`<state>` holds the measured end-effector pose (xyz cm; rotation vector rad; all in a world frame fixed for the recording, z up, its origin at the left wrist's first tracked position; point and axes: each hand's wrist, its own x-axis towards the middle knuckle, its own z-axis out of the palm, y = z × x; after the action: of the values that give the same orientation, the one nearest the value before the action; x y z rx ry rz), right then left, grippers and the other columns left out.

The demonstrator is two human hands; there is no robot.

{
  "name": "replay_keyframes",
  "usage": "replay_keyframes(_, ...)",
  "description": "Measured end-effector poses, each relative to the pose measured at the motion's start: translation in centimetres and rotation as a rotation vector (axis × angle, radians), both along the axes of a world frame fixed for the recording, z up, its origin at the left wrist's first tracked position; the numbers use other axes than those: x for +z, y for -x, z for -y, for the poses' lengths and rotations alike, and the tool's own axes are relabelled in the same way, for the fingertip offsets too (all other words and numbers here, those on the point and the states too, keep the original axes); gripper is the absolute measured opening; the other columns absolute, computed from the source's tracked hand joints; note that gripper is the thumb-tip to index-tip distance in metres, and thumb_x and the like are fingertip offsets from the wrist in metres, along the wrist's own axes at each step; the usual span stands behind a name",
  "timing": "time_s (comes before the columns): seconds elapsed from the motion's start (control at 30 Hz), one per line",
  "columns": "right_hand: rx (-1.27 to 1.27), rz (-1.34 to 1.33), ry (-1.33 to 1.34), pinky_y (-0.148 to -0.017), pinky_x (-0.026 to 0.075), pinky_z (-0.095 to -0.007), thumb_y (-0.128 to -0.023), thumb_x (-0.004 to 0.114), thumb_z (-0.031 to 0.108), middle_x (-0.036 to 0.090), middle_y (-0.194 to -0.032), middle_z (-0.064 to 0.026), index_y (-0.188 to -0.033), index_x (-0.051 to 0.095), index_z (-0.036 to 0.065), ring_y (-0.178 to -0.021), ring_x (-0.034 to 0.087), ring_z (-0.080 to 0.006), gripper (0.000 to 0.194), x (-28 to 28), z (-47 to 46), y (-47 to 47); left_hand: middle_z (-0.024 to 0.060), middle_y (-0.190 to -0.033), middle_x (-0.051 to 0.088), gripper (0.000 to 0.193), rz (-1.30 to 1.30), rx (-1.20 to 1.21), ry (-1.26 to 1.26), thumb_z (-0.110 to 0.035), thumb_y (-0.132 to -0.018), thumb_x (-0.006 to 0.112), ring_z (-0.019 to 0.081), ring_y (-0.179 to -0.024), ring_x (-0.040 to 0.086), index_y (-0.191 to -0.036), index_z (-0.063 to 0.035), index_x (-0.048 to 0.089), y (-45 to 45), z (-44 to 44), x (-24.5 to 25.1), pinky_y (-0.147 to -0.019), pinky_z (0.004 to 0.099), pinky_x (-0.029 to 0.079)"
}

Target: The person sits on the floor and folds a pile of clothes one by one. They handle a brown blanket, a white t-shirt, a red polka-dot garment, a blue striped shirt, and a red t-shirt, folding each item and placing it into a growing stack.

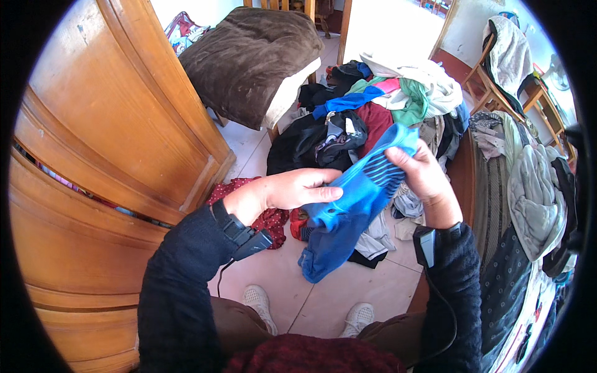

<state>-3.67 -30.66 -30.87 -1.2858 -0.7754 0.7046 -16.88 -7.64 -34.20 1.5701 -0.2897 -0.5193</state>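
Observation:
Between my hands a blue garment (354, 205) with a dark striped section hangs in folds above the floor. My left hand (308, 189) pinches its left edge between thumb and fingers. At the upper right end my right hand (415, 168) grips the cloth by the striped part. The folds hide what kind of garment it is. Just beyond lies a large heap of clothes (373, 107) in black, green, dark red and white. A red polka-dot cloth (273, 224) is on the floor, partly behind my left forearm.
Wooden furniture with panels (121, 107) stands close on my left. A brown plush cover (252, 56) drapes over a seat at the back. To the right, clothes including a grey fleece (536, 200) lie on a long seat. A wooden chair (485, 79) stands farther back.

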Motion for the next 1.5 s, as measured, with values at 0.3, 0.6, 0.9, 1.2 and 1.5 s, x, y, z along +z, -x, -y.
replay_keyframes(0.3,-0.168,0.184,-0.127,-0.080,0.045,-0.0222,-0.091,0.065,0.014,0.067,-0.094,0.0024,-0.102,0.067,0.005,-0.084,0.059,-0.0066,0.015,4.6,5.9,-1.0,0.0129,-0.096,0.065,0.039,0.217,-0.061,-0.666,-0.034,-0.092,0.062,0.0203,-0.086,0.059,-0.111,0.0002,0.061,1.1,-3.9,2.2,-0.078,0.0350,0.048)
replay_keyframes(0.6,-0.523,0.777,0.091,-0.074,0.044,-0.0197,-0.095,0.060,0.019,0.060,-0.087,0.0042,-0.103,0.064,0.002,-0.081,0.052,-0.0028,0.019,12.4,7.9,-0.8,-0.0013,-0.080,0.056,0.007,0.679,0.669,-0.785,-0.009,-0.089,0.065,0.0080,-0.077,0.053,-0.092,-0.0048,0.061,1.8,-6.0,10.6,-0.068,0.0254,0.046)
replay_keyframes(0.9,-0.487,1.074,0.139,-0.087,0.049,-0.0244,-0.095,0.059,0.030,0.066,-0.105,-0.0077,-0.125,0.059,0.005,-0.094,0.063,-0.0115,0.039,26.4,8.4,-5.0,-0.0010,-0.091,0.062,0.028,1.209,0.908,-0.316,-0.028,-0.097,0.057,0.0086,-0.081,0.056,-0.109,-0.0027,0.060,4.1,-7.9,22.7,-0.077,0.0244,0.046)
replay_keyframes(1.2,-0.328,1.090,0.137,-0.086,0.050,-0.0240,-0.091,0.064,0.038,0.067,-0.099,-0.0046,-0.120,0.063,0.008,-0.091,0.064,-0.0122,0.042,28.2,4.4,-2.6,-0.0035,-0.091,0.059,0.050,0.708,0.579,-0.547,-0.043,-0.078,0.076,0.0044,-0.085,0.056,-0.107,-0.0085,0.053,10.8,-12.4,29.4,-0.077,0.0190,0.045)
replay_keyframes(1.5,-0.291,0.797,0.078,-0.084,0.050,-0.0239,-0.093,0.061,0.029,0.066,-0.100,-0.0037,-0.116,0.062,0.004,-0.094,0.062,-0.0094,0.034,26.9,5.1,-2.2,0.0034,-0.114,0.064,0.040,0.670,0.872,-0.691,-0.023,-0.090,0.064,0.0128,-0.097,0.060,-0.125,-0.0028,0.058,10.5,-11.4,28.4,-0.088,0.0280,0.047)
